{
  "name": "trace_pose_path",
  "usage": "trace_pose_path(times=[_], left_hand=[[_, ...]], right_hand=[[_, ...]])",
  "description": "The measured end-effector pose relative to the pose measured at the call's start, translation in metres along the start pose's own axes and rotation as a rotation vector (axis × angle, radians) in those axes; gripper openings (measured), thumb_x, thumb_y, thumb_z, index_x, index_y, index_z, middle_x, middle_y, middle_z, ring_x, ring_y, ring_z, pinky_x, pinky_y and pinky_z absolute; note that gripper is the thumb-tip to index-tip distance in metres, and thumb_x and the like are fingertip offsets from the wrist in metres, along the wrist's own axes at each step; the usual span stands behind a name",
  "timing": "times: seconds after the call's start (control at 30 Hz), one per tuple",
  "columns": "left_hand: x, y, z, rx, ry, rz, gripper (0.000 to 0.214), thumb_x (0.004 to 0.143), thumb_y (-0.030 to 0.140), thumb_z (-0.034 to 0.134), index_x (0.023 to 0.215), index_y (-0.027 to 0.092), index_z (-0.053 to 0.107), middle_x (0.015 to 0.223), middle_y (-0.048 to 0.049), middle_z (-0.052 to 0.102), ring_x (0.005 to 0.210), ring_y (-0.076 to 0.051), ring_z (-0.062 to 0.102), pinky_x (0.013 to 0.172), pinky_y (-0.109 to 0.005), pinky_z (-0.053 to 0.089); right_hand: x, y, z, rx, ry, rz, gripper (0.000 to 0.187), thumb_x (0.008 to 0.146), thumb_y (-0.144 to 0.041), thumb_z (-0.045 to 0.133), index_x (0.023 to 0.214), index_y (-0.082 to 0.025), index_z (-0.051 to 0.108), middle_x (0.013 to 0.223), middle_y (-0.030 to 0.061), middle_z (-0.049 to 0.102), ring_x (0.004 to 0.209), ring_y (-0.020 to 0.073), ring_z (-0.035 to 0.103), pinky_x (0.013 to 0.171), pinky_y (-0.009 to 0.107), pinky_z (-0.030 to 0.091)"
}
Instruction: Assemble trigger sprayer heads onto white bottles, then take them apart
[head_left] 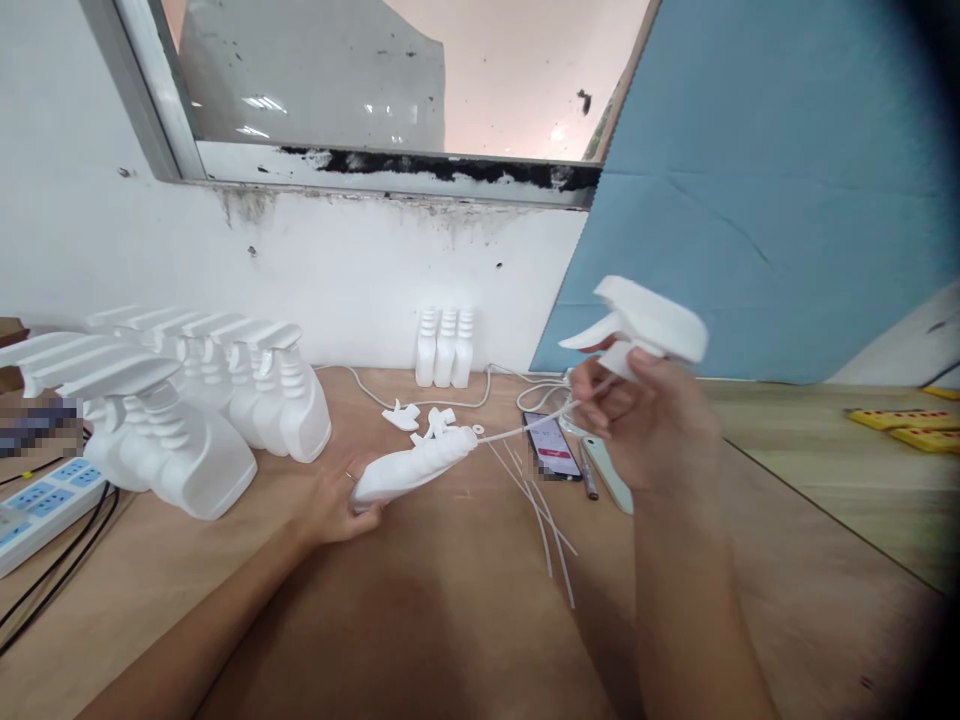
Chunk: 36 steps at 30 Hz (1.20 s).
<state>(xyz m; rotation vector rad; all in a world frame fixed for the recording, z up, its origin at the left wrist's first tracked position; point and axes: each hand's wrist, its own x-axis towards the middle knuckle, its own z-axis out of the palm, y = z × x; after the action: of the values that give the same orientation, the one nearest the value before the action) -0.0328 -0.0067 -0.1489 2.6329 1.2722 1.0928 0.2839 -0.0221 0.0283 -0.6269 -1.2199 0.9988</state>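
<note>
My left hand grips the base of a white plastic spray bottle that lies tilted on the wooden table, its open neck pointing right. My right hand is closed around a white trigger spray head, held up above the table. A thin white dip tube runs from the spray head down to the bottle's neck; its tip sits at the opening. A ring shows on a left finger.
Several assembled white spray bottles stand at left, three empty bottles by the wall. Loose trigger parts and spare tubes lie mid-table. A phone, power strip, cables and a blue board are around.
</note>
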Motion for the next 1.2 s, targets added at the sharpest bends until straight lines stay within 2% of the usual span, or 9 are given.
trace_pose_path(times=[0.1, 0.17, 0.3, 0.57, 0.67, 0.83, 0.9, 1.07, 1.2], left_hand=[[-0.002, 0.012, 0.007, -0.184, -0.087, -0.130, 0.047, 0.079, 0.034, 0.055, 0.123, 0.016, 0.052, 0.108, -0.0104, 0.069, 0.097, -0.026, 0.067, 0.084, -0.036, 0.054], [-0.004, 0.017, 0.013, -0.293, -0.115, -0.192, 0.050, 0.079, 0.036, 0.056, 0.125, 0.015, 0.051, 0.112, -0.0113, 0.068, 0.100, -0.026, 0.065, 0.087, -0.037, 0.053], [-0.008, 0.021, 0.027, -0.475, -0.126, -0.267, 0.056, 0.081, 0.039, 0.058, 0.131, 0.015, 0.049, 0.117, -0.0121, 0.065, 0.105, -0.027, 0.062, 0.092, -0.039, 0.051], [-0.007, 0.023, 0.029, -0.802, -0.208, -0.358, 0.058, 0.085, 0.046, 0.060, 0.133, 0.017, 0.046, 0.123, -0.0123, 0.061, 0.110, -0.027, 0.058, 0.097, -0.042, 0.047], [0.005, 0.022, 0.020, -0.904, -0.212, -0.301, 0.058, 0.084, 0.048, 0.062, 0.132, 0.019, 0.046, 0.128, -0.0121, 0.057, 0.117, -0.028, 0.054, 0.101, -0.042, 0.043], [0.049, 0.025, -0.007, -1.090, 0.136, -0.057, 0.058, 0.086, 0.060, 0.053, 0.133, 0.026, 0.048, 0.131, -0.0121, 0.054, 0.113, -0.026, 0.057, 0.097, -0.041, 0.045], [0.069, 0.036, -0.027, -1.084, 0.189, -0.038, 0.058, 0.085, 0.060, 0.054, 0.132, 0.026, 0.049, 0.129, -0.0122, 0.056, 0.111, -0.025, 0.058, 0.093, -0.038, 0.048], [0.106, 0.074, -0.076, -0.880, 0.014, -0.114, 0.049, 0.086, 0.048, 0.062, 0.125, 0.020, 0.057, 0.106, -0.0107, 0.069, 0.087, -0.020, 0.066, 0.065, -0.026, 0.054], [0.114, 0.082, -0.086, -0.754, -0.072, -0.175, 0.031, 0.085, 0.041, 0.065, 0.105, 0.018, 0.069, 0.078, -0.0034, 0.071, 0.063, -0.015, 0.065, 0.057, -0.023, 0.052]], right_hand=[[-0.001, 0.020, 0.017, -0.044, -0.054, -0.030, 0.018, 0.077, -0.034, 0.068, 0.089, -0.019, 0.067, 0.081, 0.0044, 0.066, 0.060, 0.0129, 0.055, 0.046, 0.024, 0.038], [-0.004, 0.036, 0.028, -0.087, -0.097, -0.016, 0.019, 0.077, -0.033, 0.071, 0.089, -0.019, 0.069, 0.089, 0.0059, 0.069, 0.074, 0.0165, 0.062, 0.060, 0.029, 0.048], [-0.010, 0.066, 0.045, -0.079, -0.221, 0.074, 0.024, 0.080, -0.038, 0.069, 0.093, -0.017, 0.071, 0.093, 0.0076, 0.071, 0.091, 0.0219, 0.065, 0.083, 0.036, 0.050], [-0.022, 0.111, 0.061, 0.205, -0.374, 0.078, 0.025, 0.086, -0.041, 0.061, 0.095, -0.018, 0.065, 0.084, 0.0061, 0.067, 0.073, 0.0185, 0.062, 0.068, 0.032, 0.049], [-0.024, 0.117, 0.065, 0.213, -0.418, 0.079, 0.025, 0.087, -0.042, 0.060, 0.092, -0.018, 0.064, 0.079, 0.0049, 0.064, 0.068, 0.0161, 0.058, 0.066, 0.031, 0.046], [-0.027, 0.116, 0.069, 0.191, -0.436, 0.112, 0.025, 0.085, -0.041, 0.063, 0.092, -0.017, 0.062, 0.075, 0.0027, 0.059, 0.067, 0.0143, 0.055, 0.062, 0.027, 0.042], [-0.028, 0.114, 0.071, 0.187, -0.453, 0.140, 0.026, 0.085, -0.041, 0.064, 0.093, -0.016, 0.061, 0.077, 0.0030, 0.059, 0.068, 0.0142, 0.055, 0.062, 0.027, 0.043], [-0.034, 0.113, 0.076, 0.045, -0.421, 0.167, 0.030, 0.082, -0.044, 0.066, 0.091, -0.017, 0.059, 0.080, 0.0029, 0.060, 0.071, 0.0140, 0.054, 0.064, 0.026, 0.043], [-0.033, 0.119, 0.070, -0.015, -0.372, 0.186, 0.033, 0.081, -0.046, 0.067, 0.098, -0.019, 0.058, 0.086, 0.0032, 0.062, 0.074, 0.0145, 0.057, 0.067, 0.027, 0.045]])
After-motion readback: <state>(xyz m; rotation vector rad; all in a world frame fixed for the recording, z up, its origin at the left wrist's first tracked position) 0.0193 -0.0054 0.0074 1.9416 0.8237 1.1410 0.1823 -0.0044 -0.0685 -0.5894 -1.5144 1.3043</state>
